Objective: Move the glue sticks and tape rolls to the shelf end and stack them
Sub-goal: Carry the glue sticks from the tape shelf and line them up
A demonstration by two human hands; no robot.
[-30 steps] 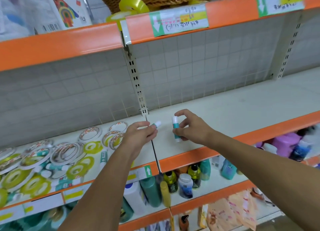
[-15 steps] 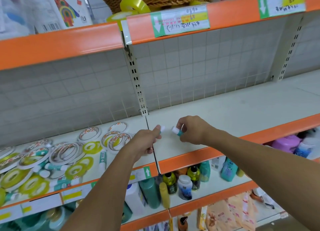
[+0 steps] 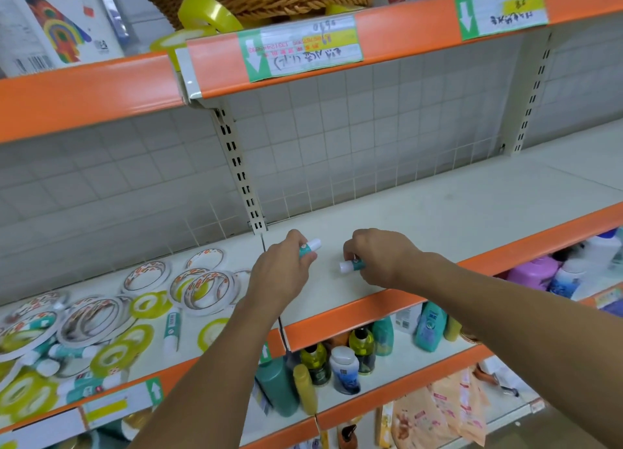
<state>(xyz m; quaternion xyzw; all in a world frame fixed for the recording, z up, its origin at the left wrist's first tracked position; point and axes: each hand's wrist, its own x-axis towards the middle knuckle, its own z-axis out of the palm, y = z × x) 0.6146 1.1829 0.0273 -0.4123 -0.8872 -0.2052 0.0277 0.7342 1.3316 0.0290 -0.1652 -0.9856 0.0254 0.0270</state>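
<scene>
Glue sticks: one per hand | left hand fingers pinch raised glue stick | right hand fingers pinch second stick, lying sideways on shelf, just right of first

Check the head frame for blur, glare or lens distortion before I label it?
Head view: wide-angle bend bows the orange shelf edge; tape rolls at lower left are smeared; left hand and right hand with their glue sticks stay fairly sharp; lighting even, shadows soft, slight sheen on the price label.
</scene>
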